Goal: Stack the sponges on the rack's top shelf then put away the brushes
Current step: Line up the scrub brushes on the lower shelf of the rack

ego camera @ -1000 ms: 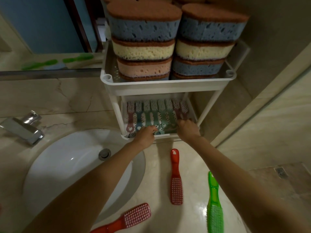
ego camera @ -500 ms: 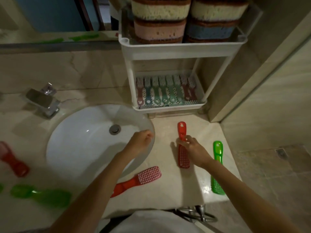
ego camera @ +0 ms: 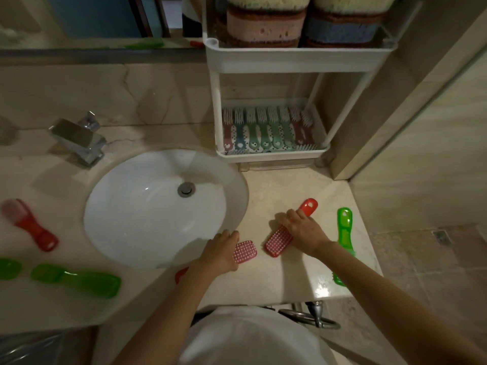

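Note:
The white rack (ego camera: 295, 60) stands at the back of the counter, its top shelf filled with stacked sponges (ego camera: 264, 27). Several brushes (ego camera: 266, 130) lie side by side on its lower shelf. My right hand (ego camera: 303, 231) grips a red brush (ego camera: 279, 239) by the middle; the brush lies slanted on the counter. My left hand (ego camera: 221, 252) rests on a second red brush (ego camera: 245, 251) near the sink's rim, fingers curled over its handle. A green brush (ego camera: 342, 227) lies to the right of my right hand.
The white sink (ego camera: 147, 206) and a chrome faucet (ego camera: 79, 140) are on the left. On the left counter lie another red brush (ego camera: 30, 225) and two green brushes (ego camera: 79, 280). A wall corner (ego camera: 369, 127) stands right of the rack.
Both hands pulled back from the rack's lower shelf to the counter. My right hand took hold of the red brush and turned it slantwise; my left hand came down on the other red brush.

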